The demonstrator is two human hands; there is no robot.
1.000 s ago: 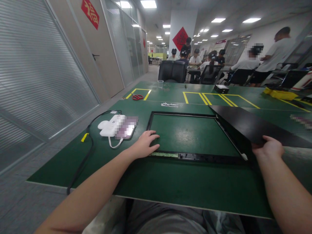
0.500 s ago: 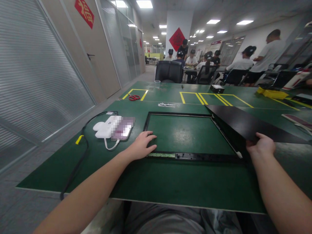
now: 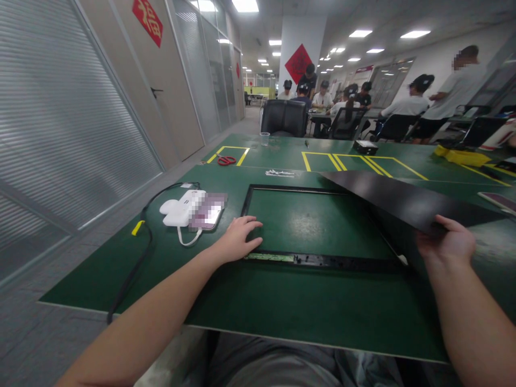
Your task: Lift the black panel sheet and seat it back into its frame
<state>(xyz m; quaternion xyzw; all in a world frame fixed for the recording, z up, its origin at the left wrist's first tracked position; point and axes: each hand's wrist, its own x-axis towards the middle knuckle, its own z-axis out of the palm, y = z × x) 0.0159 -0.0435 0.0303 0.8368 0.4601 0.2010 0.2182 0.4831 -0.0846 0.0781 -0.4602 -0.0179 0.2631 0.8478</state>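
A thin black rectangular frame (image 3: 342, 262) lies on the green table (image 3: 306, 301), with a green strip showing along its near bar. My left hand (image 3: 241, 239) rests over the frame's left side, fingers spread and reaching inside it. On the right, my right hand (image 3: 447, 242) grips the edge of a flat dark panel (image 3: 395, 199), thumb on top and the other fingers partly hidden underneath. The panel is tilted, raised above the table, and its far left corner overlaps the frame's upper right part, hiding that corner.
Left of the frame lie a phone (image 3: 212, 215), white devices with a cable (image 3: 185, 209) and a black cord (image 3: 139, 263). Beyond are red scissors (image 3: 226, 160), small white pieces (image 3: 279, 173), a clear cup (image 3: 265, 138) and a black box (image 3: 365, 147). Several people sit or stand further back.
The panel in my right hand has shifted left over the frame's right side and covers its far right corner. My left hand stays on the frame. The view has turned slightly left.
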